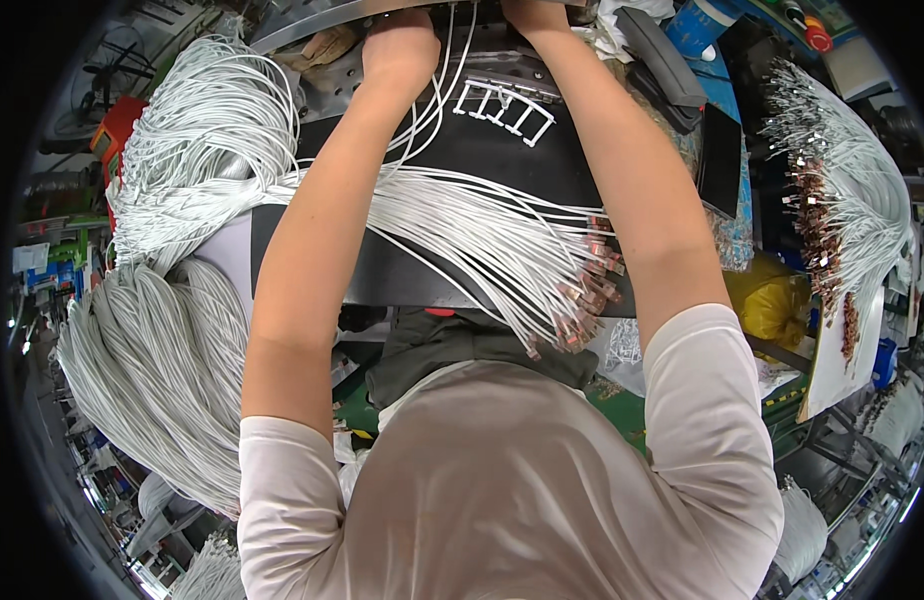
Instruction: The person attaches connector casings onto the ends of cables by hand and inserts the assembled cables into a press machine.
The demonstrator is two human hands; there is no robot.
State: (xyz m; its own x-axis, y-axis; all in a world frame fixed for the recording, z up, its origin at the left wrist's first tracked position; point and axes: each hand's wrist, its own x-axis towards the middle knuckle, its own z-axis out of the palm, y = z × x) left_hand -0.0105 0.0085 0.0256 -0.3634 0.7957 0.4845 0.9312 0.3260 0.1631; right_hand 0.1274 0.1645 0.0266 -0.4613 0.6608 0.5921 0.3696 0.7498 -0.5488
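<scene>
Both arms reach to the far edge of the bench, under a metal machine edge [322,22]. My left hand [402,48] shows only its back; its fingers are hidden below that edge. Just right of it, a few white cables [444,80] run up out of the picture. Of my right hand [535,14] only the wrist end shows, so its fingers cannot be seen. Between my forearms lies a ladder-shaped white plastic strip [504,108]. A bundle of white cables [462,215] passes beneath my left forearm, its copper-coloured ends [587,290] fanned toward my right.
Coiled white cables [212,120] heap at the left, with a thick hank [162,370] hanging below. On the right are a dark grey case [662,60], a blue container [697,28], a yellow bag [767,300] and another hanging cable bunch [852,190]. A black board [382,280] covers the bench front.
</scene>
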